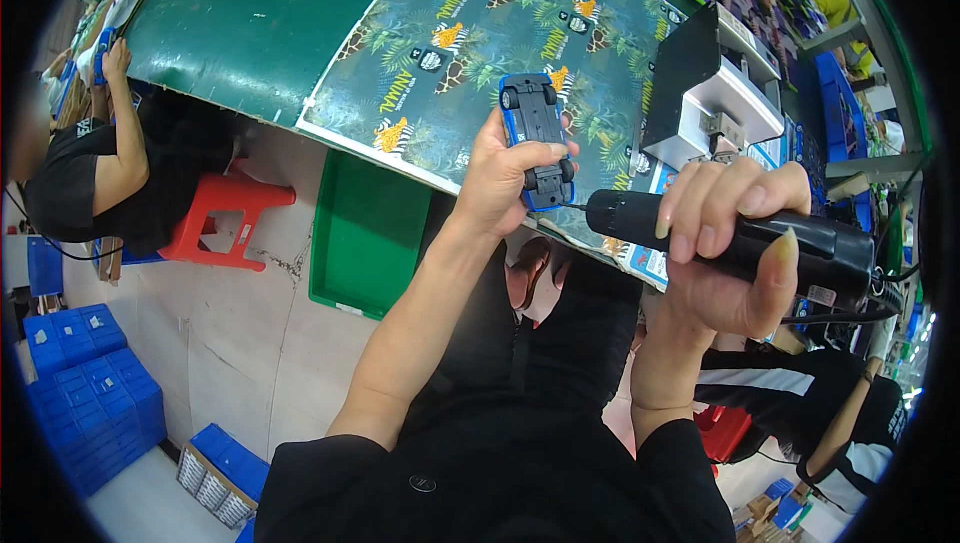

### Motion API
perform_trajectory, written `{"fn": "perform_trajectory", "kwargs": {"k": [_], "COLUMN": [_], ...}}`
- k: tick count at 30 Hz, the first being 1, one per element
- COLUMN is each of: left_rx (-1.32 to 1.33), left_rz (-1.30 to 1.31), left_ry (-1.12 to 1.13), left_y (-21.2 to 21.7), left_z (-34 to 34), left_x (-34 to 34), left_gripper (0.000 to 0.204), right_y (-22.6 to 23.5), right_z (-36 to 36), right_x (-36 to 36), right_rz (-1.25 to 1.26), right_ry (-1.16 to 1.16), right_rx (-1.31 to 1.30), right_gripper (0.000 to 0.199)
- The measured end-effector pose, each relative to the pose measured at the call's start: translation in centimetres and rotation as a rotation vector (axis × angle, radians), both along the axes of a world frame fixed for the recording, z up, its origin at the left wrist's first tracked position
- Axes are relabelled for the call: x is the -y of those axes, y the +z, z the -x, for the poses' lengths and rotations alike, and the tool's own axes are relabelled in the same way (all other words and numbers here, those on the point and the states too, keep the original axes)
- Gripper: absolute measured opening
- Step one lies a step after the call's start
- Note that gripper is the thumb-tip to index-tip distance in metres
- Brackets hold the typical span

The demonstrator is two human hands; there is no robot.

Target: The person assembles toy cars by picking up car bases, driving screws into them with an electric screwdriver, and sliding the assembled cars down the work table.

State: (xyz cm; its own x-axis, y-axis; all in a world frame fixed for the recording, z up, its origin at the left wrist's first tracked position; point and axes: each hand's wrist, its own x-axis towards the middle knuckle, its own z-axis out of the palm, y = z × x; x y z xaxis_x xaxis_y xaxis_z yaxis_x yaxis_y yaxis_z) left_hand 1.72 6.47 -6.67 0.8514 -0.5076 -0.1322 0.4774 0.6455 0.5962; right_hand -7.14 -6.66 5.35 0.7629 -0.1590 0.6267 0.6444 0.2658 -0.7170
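Across the upper centre of the frame a worktop point(250, 23) is seen, its bare part green, the rest covered by a glossy printed mat point(470, 33) patterned with leaves and animals. At upper right a black-and-white boxy fixture point(715, 93) is set on it. Below the worktop edge a green plastic tray point(365, 233) and a red plastic stool point(225, 213) are noted on the pale floor; stacked blue boxes point(90, 393) fill the lower left. Another person point(110, 168) is seated at far left.

At frame centre the left hand point(500, 178) is closed around a small blue toy car point(536, 138), turned underside up, black chassis and wheels exposed. The right hand point(725, 263), right of centre, is clenched on a black cylindrical electric screwdriver point(800, 248); its thin bit is held against the car's lower end.
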Motion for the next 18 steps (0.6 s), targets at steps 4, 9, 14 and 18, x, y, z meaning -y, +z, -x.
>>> {"fn": "perform_trajectory", "kwargs": {"k": [4, 9, 14, 18], "left_rx": [-0.009, 0.026, 0.006, 0.004], "left_rz": [-0.003, -0.042, -0.006, -0.015], "left_ry": [-0.002, 0.036, -0.007, -0.022], "left_y": [0.0, 0.0, -0.3, 0.0], "left_z": [0.3, 0.6, 0.4, 0.2], "left_x": [0.1, -0.2, 0.1, -0.1], "left_gripper": [0.050, 0.051, 0.051, 0.051], "right_y": [0.0, -0.2, 0.3, 0.4], "right_z": [0.2, 0.3, 0.7, 0.3], "right_x": [-0.6, -1.7, -1.7, -1.8], "right_rz": [0.002, -0.074, -0.032, -0.027], "right_ry": [-0.040, -0.033, -0.062, -0.069], "right_rx": [-0.053, -0.128, -0.128, -0.120], "right_gripper": [0.024, 0.025, 0.026, 0.027]}}
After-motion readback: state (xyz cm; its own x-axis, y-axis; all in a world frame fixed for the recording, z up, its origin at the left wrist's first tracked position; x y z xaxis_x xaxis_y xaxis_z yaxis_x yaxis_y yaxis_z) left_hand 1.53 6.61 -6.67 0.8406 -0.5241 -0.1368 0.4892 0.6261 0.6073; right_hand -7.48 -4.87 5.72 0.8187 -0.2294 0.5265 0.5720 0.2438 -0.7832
